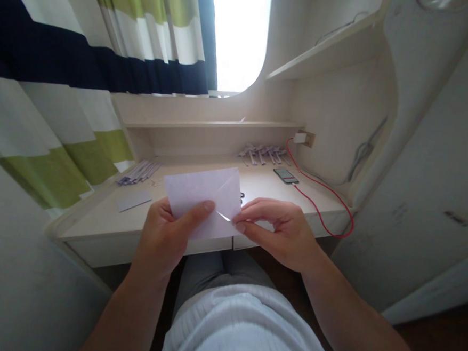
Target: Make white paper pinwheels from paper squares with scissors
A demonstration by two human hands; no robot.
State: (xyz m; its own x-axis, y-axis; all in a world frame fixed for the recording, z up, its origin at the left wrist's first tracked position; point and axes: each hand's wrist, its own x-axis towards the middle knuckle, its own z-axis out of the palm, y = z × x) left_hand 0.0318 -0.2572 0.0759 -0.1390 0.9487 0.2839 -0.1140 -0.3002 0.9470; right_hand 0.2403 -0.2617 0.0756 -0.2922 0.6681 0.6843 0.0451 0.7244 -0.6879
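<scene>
1. Left hand [165,235] clamps the paper [202,194], thumb across its face.
2. Right hand [282,229] pinches the paper's lower right edge, seemingly at a fold.
3. Paper is held above the desk's [106,225] front edge.
4. Phone [286,175] lies near the back right corner.

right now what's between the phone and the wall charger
In the head view, a red cable joins charger and phone, looping past the desk edge.

Bench [94,224]: a phone [286,176], screen lit, lies at right rear, joined by a red cable [319,211] to a white charger [299,138] on the wall. Folded paper pieces lie in two lots (a rear lot [263,154] and a left lot [138,172]). A flat slip [134,200] lies near the left lot. A striped curtain [66,51] hangs at left.
</scene>
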